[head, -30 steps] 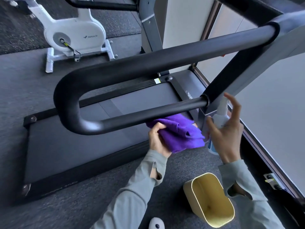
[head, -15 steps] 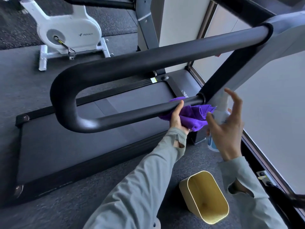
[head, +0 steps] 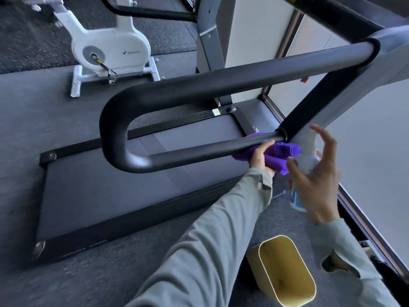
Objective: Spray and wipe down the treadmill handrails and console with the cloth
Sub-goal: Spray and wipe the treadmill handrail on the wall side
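- Left hand (head: 262, 157) bunches a purple cloth (head: 281, 155) against the underside of the black handrail (head: 199, 152), its grip closed on the fabric, likely to wipe along the bar
- Right hand (head: 314, 180) holds a spray bottle (head: 306, 165) just beside the cloth, thumb and palm round it, fingers lifted
- The lower rail runs free leftward to its curved end
- A yellow bin (head: 285, 271) stands on the floor below
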Tool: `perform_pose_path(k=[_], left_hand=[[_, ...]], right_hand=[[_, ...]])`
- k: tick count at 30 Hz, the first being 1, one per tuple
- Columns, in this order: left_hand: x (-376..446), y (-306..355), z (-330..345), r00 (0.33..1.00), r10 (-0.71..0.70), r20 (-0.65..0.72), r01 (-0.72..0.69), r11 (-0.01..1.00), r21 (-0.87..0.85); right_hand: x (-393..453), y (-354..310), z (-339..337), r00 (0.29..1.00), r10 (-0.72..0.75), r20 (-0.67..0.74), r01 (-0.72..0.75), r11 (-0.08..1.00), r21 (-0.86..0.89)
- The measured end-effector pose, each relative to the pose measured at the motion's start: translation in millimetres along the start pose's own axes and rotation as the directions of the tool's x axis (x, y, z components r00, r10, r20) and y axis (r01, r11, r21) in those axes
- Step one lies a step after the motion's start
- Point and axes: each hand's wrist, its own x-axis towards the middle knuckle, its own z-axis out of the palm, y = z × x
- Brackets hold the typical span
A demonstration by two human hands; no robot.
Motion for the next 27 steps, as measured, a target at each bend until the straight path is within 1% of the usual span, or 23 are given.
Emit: perform_pose_path(k=[2,3,5,6,7,9,12,15,16,17,18,20,21,24,26,27], left_hand=[[-11,2,-1,0.997,-0.003,0.079,0.01,0.996,-0.084],[-21,6,-9,0.991,0.009,0.132,0.012,0.987,-0.158],[-24,12,-34,0.986,0.0,0.169,0.031,0.982,-0.184],[-26,17,-48,0.99,-0.002,0.139,0.024,0.987,-0.156],[-30,23,-63,0.995,0.008,0.097,0.009,0.985,-0.171],[-45,41,-91,0.996,0.078,0.039,-0.066,0.968,-0.244],[-75,61,-123,0.994,0.111,0.013,-0.105,0.967,-0.23],[-114,78,-156,0.977,0.213,-0.029,-0.213,0.944,-0.252],[-125,84,-172,0.966,0.251,-0.062,-0.259,0.934,-0.245],[-139,91,-182,0.951,0.293,-0.096,-0.308,0.923,-0.232],[-150,99,-193,0.924,0.351,-0.153,-0.374,0.913,-0.166],[-165,118,-203,0.844,0.484,-0.229,-0.483,0.873,0.064],[-171,126,-200,0.815,0.529,-0.235,-0.507,0.849,0.15],[-180,141,-180,0.765,0.626,-0.151,-0.576,0.77,0.272],[-183,139,-178,0.738,0.663,-0.123,-0.617,0.737,0.276],[-186,138,-178,0.714,0.694,-0.096,-0.651,0.708,0.276]], right_hand=[[2,0,-8,0.999,-0.015,-0.037,0.014,0.999,-0.029],[4,0,-10,0.998,-0.025,-0.051,0.023,0.999,-0.045],[7,1,-7,0.999,-0.025,-0.044,0.022,0.998,-0.058],[8,2,-2,0.999,-0.016,-0.029,0.015,0.999,-0.051],[8,0,4,1.0,-0.01,-0.009,0.009,0.999,-0.04],[5,-5,21,1.0,-0.015,0.013,0.015,0.999,-0.032],[-3,-19,48,0.998,-0.029,0.048,0.029,1.0,0.01],[-17,-35,73,0.991,-0.044,0.123,0.036,0.997,0.065],[-21,-41,79,0.989,-0.053,0.141,0.041,0.996,0.083],[-25,-46,85,0.986,-0.064,0.156,0.05,0.994,0.096],[-29,-51,90,0.983,-0.076,0.168,0.058,0.993,0.105],[-34,-60,98,0.978,-0.088,0.19,0.067,0.992,0.111],[-36,-64,101,0.976,-0.091,0.197,0.07,0.991,0.111],[-43,-77,113,0.973,-0.118,0.2,0.097,0.989,0.109],[-50,-84,121,0.968,-0.138,0.21,0.118,0.987,0.105],[-54,-86,124,0.966,-0.15,0.209,0.131,0.986,0.101]])
